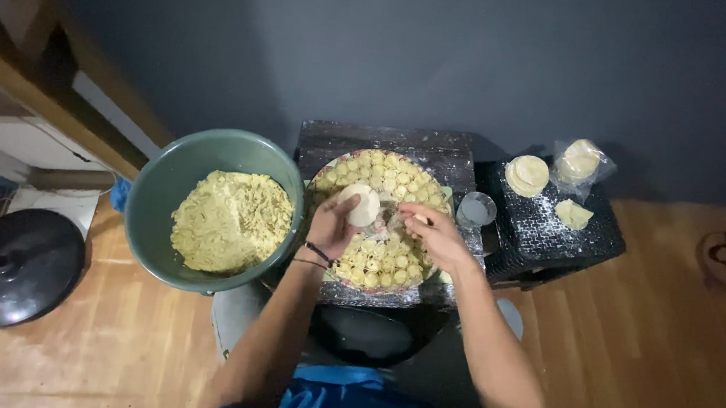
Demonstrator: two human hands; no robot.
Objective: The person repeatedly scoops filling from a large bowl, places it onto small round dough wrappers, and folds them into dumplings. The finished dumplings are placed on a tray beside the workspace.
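Above a round tray (328, 179) packed with small folded dumplings (384, 261), the left hand (332, 225) holds a pale round wrapper (360, 204). Its fingers are curled around the wrapper's lower left edge, clamped on it, so the disc sits at the hand's upper right, tipped toward the camera. The right hand (435, 233) hovers just beside it, to the right, with its fingertips (405, 212) drawn together and pointing at the wrapper; whether they pinch anything between them cannot be told, and whether they touch the wrapper is unclear. A dark band circles the left wrist.

The tray rests on a dark, flour-dusted table (443, 154). Touching the tray's left side stands a large green bowl (165, 178) holding a heap of yellowish filling (230, 220). Just right of the tray sits a small clear cup (475, 209). Further right, on a low black crate (586, 237), lie 1 bare stack of wrappers (527, 174), 1 stack in a clear bag (581, 160) and 1 loose wrapper piece (573, 214). A black round stool (18, 265) stands well apart at the left, on the wooden floor (660, 336).
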